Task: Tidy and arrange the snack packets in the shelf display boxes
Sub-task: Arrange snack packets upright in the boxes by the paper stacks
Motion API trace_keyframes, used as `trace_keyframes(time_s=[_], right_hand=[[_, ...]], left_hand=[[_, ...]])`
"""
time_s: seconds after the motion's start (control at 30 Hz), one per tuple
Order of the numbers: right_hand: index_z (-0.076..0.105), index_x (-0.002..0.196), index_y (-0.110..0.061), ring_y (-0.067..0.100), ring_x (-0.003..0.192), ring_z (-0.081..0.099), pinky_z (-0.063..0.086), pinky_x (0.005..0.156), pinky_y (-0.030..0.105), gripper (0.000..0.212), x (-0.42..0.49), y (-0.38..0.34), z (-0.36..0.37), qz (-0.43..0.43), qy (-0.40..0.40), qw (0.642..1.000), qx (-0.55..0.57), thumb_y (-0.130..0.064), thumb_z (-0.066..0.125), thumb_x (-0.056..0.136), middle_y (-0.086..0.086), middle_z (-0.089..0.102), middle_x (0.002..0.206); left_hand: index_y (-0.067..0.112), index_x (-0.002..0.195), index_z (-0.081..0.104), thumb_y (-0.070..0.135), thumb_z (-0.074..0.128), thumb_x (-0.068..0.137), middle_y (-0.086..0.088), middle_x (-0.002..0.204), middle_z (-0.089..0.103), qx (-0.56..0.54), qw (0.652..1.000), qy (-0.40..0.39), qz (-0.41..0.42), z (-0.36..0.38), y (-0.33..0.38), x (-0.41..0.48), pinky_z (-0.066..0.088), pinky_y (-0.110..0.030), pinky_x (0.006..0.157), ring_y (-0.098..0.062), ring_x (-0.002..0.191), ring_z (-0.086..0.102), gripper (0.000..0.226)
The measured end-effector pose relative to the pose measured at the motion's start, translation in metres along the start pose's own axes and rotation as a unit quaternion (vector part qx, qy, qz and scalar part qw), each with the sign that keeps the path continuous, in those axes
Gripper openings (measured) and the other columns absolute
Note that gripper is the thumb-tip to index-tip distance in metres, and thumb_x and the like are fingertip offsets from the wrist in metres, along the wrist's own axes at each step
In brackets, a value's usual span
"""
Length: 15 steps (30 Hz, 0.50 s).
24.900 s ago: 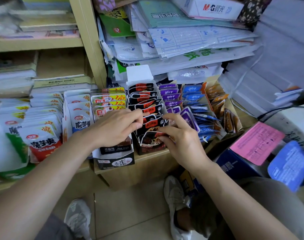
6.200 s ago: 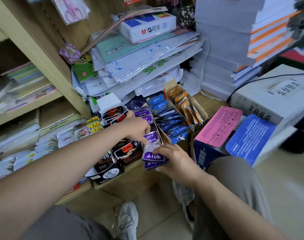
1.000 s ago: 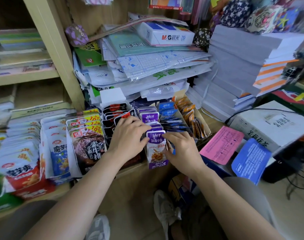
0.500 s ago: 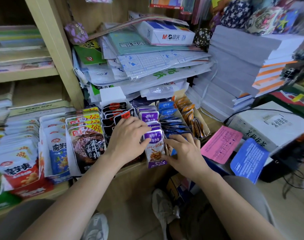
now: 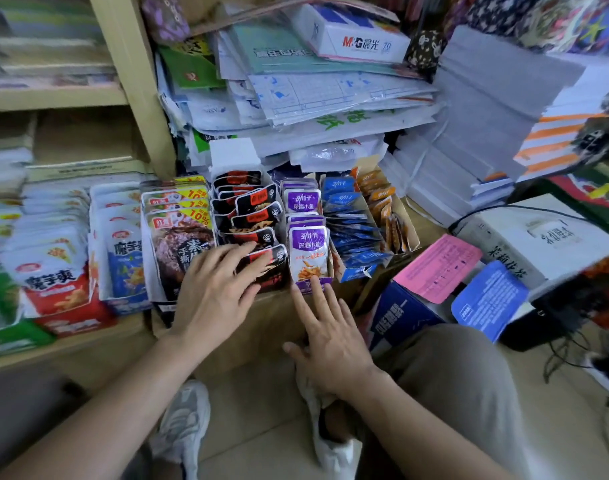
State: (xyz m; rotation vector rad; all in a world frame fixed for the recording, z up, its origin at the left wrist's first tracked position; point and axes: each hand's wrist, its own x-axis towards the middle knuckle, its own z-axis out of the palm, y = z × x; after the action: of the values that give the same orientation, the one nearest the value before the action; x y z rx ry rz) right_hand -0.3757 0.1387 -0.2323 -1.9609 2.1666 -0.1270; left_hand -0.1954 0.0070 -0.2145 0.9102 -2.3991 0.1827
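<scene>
Head view: wooden shelf (image 5: 71,355) carrying snack packets (image 5: 308,251); paper stacks (image 5: 330,98) at 12 o'clock; tiled floor (image 5: 254,427) at 6 o'clock; left hand (image 5: 216,292), right hand (image 5: 330,330) released, touching packets.

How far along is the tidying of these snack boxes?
Looks done: the purple packets stand upright, front one facing out. In hand: the left hand lies flat on the black-and-red packets, which lean unevenly; the right hand is open, fingertips at the purple row's base. To do: the blue packets lie slumped and the orange packets tilt.
</scene>
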Motion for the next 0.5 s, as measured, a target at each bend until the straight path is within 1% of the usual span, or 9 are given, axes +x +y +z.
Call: trace_keyframes(time_s=[0.1,0.2,0.3,0.33,0.4,0.47,0.5], right_hand=[[-0.020,0.156,-0.034,0.027,0.153,-0.017,-0.001,0.125,0.047,0.090,0.013,0.003,0.001,-0.006,0.001,1.000,-0.014,-0.059,0.044,0.098,0.005,-0.025,0.165],[-0.018,0.156,-0.036,0.027,0.154,-0.015,0.001,0.125,0.049,0.089,0.025,0.008,-0.002,-0.009,0.002,1.000,-0.025,-0.061,0.044,0.097,0.003,-0.021,0.166],[-0.011,0.158,-0.038,0.027,0.154,-0.011,0.001,0.125,0.050,0.086,0.027,0.009,-0.009,-0.015,-0.006,0.999,-0.034,-0.060,0.046,0.097,0.003,-0.016,0.167],[-0.006,0.158,-0.038,0.027,0.155,-0.008,0.003,0.125,0.050,0.084,0.024,0.008,-0.013,-0.019,-0.001,0.999,-0.036,-0.058,0.048,0.097,0.003,-0.011,0.168],[0.012,0.158,-0.036,0.027,0.155,0.006,0.014,0.122,0.050,0.075,0.015,0.007,-0.024,-0.018,0.021,0.999,-0.037,-0.054,0.051,0.097,0.002,0.008,0.168],[0.036,0.151,-0.033,0.026,0.148,0.026,0.029,0.116,0.049,0.061,0.003,0.009,-0.038,-0.009,0.043,0.998,-0.036,-0.050,0.054,0.095,-0.001,0.031,0.161],[0.046,0.145,-0.031,0.024,0.140,0.038,0.037,0.112,0.048,0.054,-0.003,0.012,-0.045,-0.001,0.047,0.998,-0.028,-0.048,0.056,0.094,-0.002,0.043,0.153]], left_hand=[[0.027,0.137,0.063,0.019,0.073,0.090,-0.002,0.131,0.065,0.001,1.000,0.022,0.002,0.001,-0.001,0.002,0.045,-0.046,0.093,-0.030,0.114,0.058,0.048],[0.026,0.135,0.065,0.014,0.072,0.090,-0.003,0.124,0.068,-0.010,0.999,0.040,-0.005,0.000,0.001,0.003,0.044,-0.046,0.088,-0.031,0.111,0.059,0.047],[0.026,0.135,0.065,0.014,0.073,0.089,-0.002,0.124,0.068,-0.028,0.999,0.031,-0.011,0.000,0.001,0.003,0.045,-0.046,0.089,-0.030,0.111,0.058,0.048],[0.027,0.135,0.065,0.016,0.073,0.088,-0.002,0.125,0.067,-0.033,0.999,0.021,-0.013,-0.001,0.001,0.003,0.045,-0.047,0.091,-0.029,0.113,0.058,0.048],[0.027,0.134,0.065,0.022,0.075,0.087,-0.001,0.132,0.063,-0.044,0.999,0.003,-0.023,-0.003,0.001,0.003,0.044,-0.048,0.097,-0.028,0.119,0.054,0.049],[0.024,0.130,0.068,0.025,0.077,0.084,-0.003,0.137,0.060,-0.057,0.998,0.003,-0.024,-0.010,0.007,0.005,0.043,-0.050,0.102,-0.029,0.124,0.051,0.046],[0.022,0.126,0.070,0.025,0.077,0.083,-0.003,0.136,0.061,-0.064,0.998,0.010,-0.015,-0.013,0.011,0.007,0.043,-0.049,0.102,-0.029,0.123,0.051,0.043]])
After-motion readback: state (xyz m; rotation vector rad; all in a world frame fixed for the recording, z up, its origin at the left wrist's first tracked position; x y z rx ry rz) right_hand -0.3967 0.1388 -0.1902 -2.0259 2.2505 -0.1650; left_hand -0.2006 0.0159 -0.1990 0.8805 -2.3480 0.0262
